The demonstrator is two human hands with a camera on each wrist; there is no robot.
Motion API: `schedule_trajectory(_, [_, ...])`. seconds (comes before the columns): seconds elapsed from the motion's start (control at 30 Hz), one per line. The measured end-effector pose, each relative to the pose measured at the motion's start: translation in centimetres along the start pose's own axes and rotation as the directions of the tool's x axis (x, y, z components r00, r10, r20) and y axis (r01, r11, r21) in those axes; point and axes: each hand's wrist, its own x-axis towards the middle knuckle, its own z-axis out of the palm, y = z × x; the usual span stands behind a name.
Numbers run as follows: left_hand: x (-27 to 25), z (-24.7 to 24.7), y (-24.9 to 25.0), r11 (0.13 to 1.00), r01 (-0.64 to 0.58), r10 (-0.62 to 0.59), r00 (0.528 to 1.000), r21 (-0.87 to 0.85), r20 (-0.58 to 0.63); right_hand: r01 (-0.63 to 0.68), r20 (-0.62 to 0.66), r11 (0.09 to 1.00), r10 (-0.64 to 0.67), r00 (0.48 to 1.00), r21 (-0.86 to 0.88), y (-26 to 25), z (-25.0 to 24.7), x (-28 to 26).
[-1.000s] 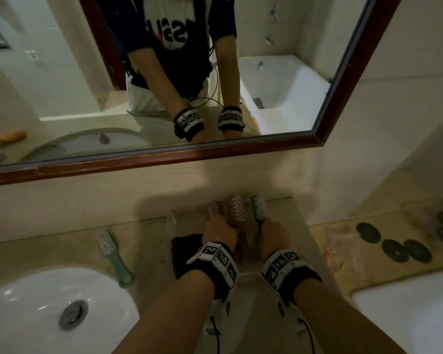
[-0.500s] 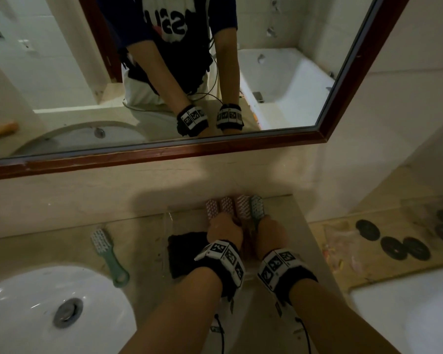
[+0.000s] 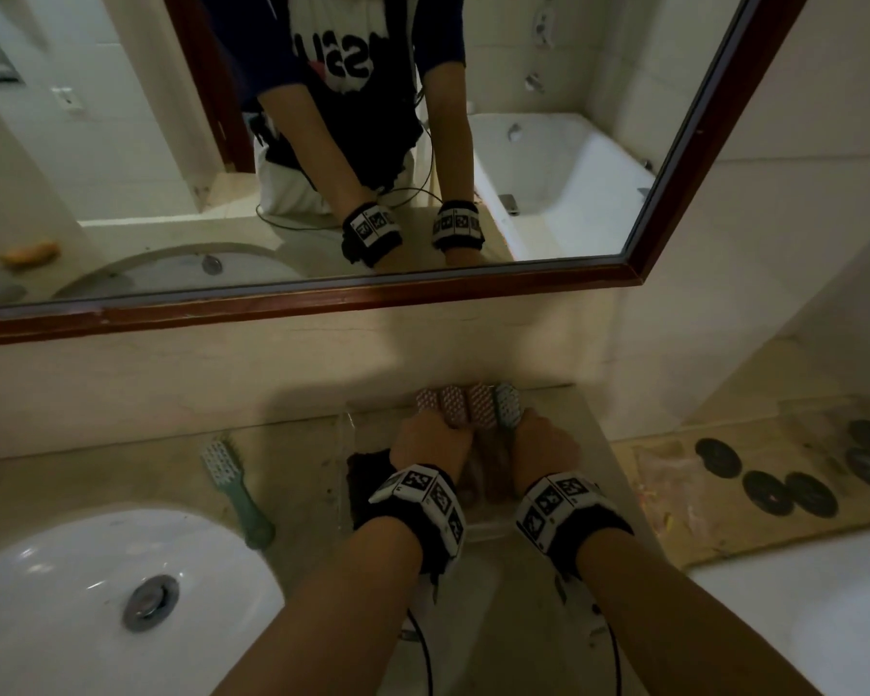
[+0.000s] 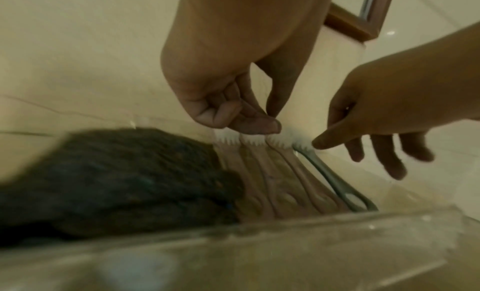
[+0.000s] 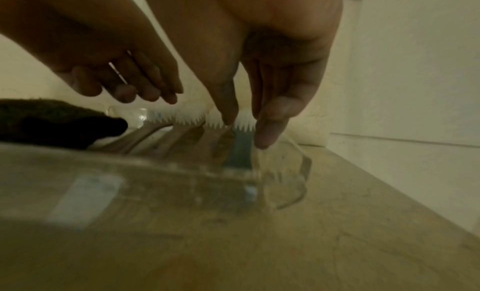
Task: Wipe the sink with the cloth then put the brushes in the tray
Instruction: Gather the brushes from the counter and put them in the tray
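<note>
Three pink brushes (image 3: 453, 405) and a green brush (image 3: 507, 408) lie side by side in the clear tray (image 3: 346, 428), heads toward the wall. A dark cloth (image 3: 367, 469) lies bunched in the tray's left part. My left hand (image 3: 430, 439) hangs over the pink brush heads (image 4: 246, 143) with loosely bent fingers (image 4: 259, 127) that just touch the bristles and hold nothing. Beside it, my right hand (image 3: 543, 444) has straight fingers; its fingertips (image 5: 267, 139) rest at the green brush (image 5: 240, 149). A second green brush (image 3: 232, 489) lies on the counter left of the tray.
The white sink (image 3: 71, 595) with its metal drain (image 3: 149, 602) is at the lower left. A framed mirror (image 3: 372, 293) hangs on the wall behind the counter. A bathtub edge (image 3: 799, 620) lies to the right, past a ledge with dark round discs (image 3: 769, 492).
My right hand brought the green brush left against the pink brushes, laid it in the tray and let go. The left hand stayed over the pink heads.
</note>
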Motion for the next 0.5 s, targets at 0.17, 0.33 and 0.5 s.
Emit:
schedule_trajectory(0.17, [-2.3,-4.1,-1.1,0.999,-0.011,0.010,1.000,-0.031,-0.014,0.027,-0.020,0.999,-0.027,0.999,-0.019,-1.6,-1.9,-3.0])
schedule_trajectory(0.33, [-5.1,-8.7,-4.2,0.980,-0.009,-0.005,0.997,-0.197,-0.072,0.189,-0.021,0.982,-0.189,0.982,-0.018,-5.0,-2.7,-7.7])
schedule_trajectory(0.5, [-8.3,-14.0,-10.7,0.977,0.059,-0.074,0.995,-0.203,-0.066,0.213,-0.013,0.916,-0.231,0.973,-0.339,-10.4,-0.5,-12.0])
